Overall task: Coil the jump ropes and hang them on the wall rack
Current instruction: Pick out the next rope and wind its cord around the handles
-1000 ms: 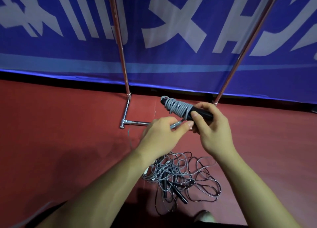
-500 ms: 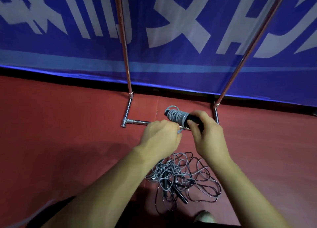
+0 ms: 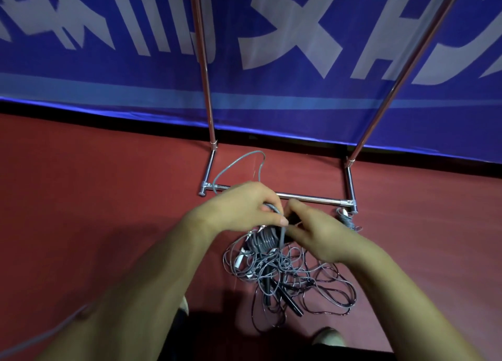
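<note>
Loop [image 3: 239, 161]: slack cord arcing far-left.
Left hand [image 3: 241, 211]: pinches that cord beside the bundle.
Bundle [image 3: 264, 240]: wound handle, axis near-left to far-right, between both hands, over floor tangle [image 3: 298, 279].
Right hand [image 3: 323, 238]: grips bundle's right end.
Rack base [image 3: 320, 199]: just beyond.

We count one left hand [image 3: 244, 208], one right hand [image 3: 323, 235]; one half-wound rope [image 3: 264, 238] in our fingers [image 3: 275, 219]; one tangled pile [image 3: 288, 273] below them, ropes uncountable; one wound rope [image 3: 347, 221] right of them; one rack [image 3: 312, 198] beyond.

Red floor [image 3: 95, 197] left of the rack's base bar [image 3: 312, 198] lies open. A tangled rope pile [image 3: 271, 265] blocks the middle.
</note>
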Tool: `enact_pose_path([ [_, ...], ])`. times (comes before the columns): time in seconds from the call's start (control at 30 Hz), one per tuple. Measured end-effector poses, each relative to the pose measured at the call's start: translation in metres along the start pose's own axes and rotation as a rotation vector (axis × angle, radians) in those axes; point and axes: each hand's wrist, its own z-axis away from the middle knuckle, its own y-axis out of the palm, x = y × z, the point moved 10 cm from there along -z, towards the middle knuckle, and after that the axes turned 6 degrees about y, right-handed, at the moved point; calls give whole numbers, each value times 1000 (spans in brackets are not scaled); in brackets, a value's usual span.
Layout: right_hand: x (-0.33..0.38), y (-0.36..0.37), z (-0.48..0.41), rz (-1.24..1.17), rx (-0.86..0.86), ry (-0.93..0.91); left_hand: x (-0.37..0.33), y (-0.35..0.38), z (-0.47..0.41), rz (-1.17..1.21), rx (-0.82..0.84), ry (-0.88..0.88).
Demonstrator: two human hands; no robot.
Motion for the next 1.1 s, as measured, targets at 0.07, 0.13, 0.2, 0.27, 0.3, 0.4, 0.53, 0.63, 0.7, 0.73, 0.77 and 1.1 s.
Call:
enact_pose_path([
  [0.07,5,0,7,-313,114,-6,5,-9,1,209,-43,-14],
  [0.13,20,-4,15,-610,184,-60,3,-17,3,429,-84,-9],
  [0.2,38,-14,21,-879,214,-142,1,-20,2,583,-111,-13],
  [0.27,45,-27,21,-1077,181,-183,-3,-26,-2,519,-155,33],
  [0.3,44,-32,19,-1131,127,-183,-7,-23,-4,473,-131,44],
  [0.4,30,-48,13,-1282,-136,-112,-29,-4,-16,762,-60,14],
  [0.53,11,-59,12,-1421,-410,-38,-9,28,-18,915,-250,-261],
  [0.63,-8,-72,17,-1187,-655,46,-9,39,-17,789,-318,-305],
  [0.7,-16,-85,28,-843,-846,84,-13,45,-16,497,-247,-265],
  [0.73,-15,-90,33,-631,-912,96,-20,46,-14,320,-208,-222],
  [0.77,-11,-91,35,-444,-936,102,-28,45,-11,147,-194,-176],
  [1.1,0,-54,4,133,-402,126,-37,-21,3,-335,-211,-40],
])
